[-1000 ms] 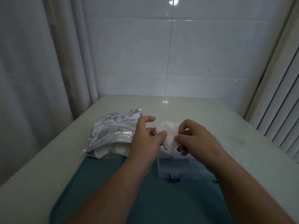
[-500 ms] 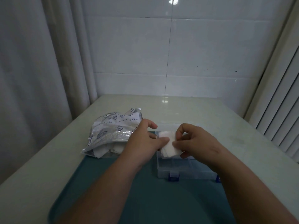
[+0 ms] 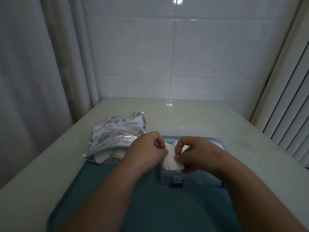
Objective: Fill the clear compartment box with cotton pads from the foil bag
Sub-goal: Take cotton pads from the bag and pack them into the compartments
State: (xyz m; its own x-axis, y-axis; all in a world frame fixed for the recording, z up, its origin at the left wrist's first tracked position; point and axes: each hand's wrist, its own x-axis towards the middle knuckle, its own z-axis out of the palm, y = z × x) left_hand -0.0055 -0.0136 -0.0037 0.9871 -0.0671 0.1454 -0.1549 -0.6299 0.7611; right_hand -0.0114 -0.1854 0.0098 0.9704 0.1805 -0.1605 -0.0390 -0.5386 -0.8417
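White tiles back a pale table (image 3: 184, 113). On it, a teal tray (image 3: 150, 201) carries the clear box (image 3: 197, 178). Left hand (image 3: 145, 151) and right hand (image 3: 197, 153) pinch a stack of cotton pads (image 3: 172, 163) over the box's left end, fingertips clamped on its edges. Left of the box lies the foil bag (image 3: 117, 136). The pads look light, soft and easily creased, so grip opposite edges gently.

foil bag (image 3: 117, 133) | label "content:" | label "date" | both read upside down
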